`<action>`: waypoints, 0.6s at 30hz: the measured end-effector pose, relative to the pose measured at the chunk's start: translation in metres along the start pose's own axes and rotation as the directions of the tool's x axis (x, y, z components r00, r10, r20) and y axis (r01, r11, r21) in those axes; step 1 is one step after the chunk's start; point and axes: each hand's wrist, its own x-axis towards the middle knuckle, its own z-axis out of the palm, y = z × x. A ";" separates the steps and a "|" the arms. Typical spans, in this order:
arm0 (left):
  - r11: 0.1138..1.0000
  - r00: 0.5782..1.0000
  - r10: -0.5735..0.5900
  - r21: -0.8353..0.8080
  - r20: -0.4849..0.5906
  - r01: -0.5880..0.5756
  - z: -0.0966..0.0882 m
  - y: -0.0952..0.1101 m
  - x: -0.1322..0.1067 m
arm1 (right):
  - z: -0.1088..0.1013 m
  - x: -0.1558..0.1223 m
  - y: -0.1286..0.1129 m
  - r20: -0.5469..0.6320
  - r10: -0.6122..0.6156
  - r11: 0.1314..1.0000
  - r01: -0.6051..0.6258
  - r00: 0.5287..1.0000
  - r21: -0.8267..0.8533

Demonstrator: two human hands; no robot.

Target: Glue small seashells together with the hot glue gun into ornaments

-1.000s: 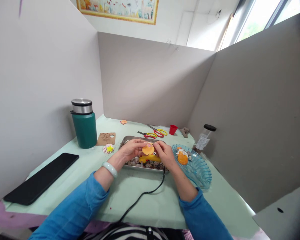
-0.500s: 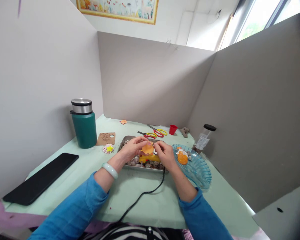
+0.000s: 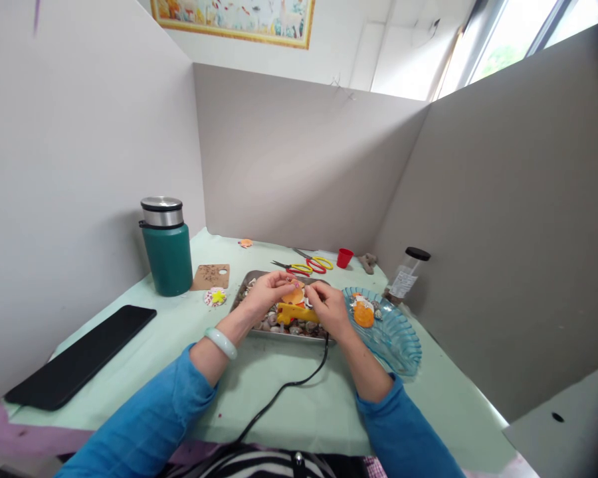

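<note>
My left hand is closed on a thin, round orange shell-like disc, pinched between thumb and fingers. Close by its right edge, my right hand has thumb and forefinger pressed together; what they grip is too small to make out. Both hands are above a metal tray of small shells and stones. Across the tray, below the disc, lies a yellow glue gun, its black cord running toward my body.
Right of the tray, a blue scalloped plate bears orange and white pieces. Behind are two pairs of scissors and a red cup. A green flask and black slab stand left; a clear jar is right.
The orange disc has tilted flatter and dropped slightly in my left hand, showing more of the glue gun. My right hand has barely moved.
</note>
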 end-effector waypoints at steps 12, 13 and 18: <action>0.996 0.996 -0.073 -0.039 0.058 0.075 0.003 0.004 -0.006 | 0.001 -0.001 0.001 -0.008 0.001 1.000 -0.001 1.000 -0.021; 0.997 0.996 -0.068 -0.034 0.056 0.070 0.004 0.003 -0.006 | 0.001 -0.001 0.001 -0.009 0.000 1.000 0.000 1.000 -0.024; 0.998 0.997 -0.055 -0.012 0.045 0.055 0.003 0.000 -0.003 | 0.001 -0.001 -0.001 -0.015 -0.022 1.000 0.022 1.000 -0.013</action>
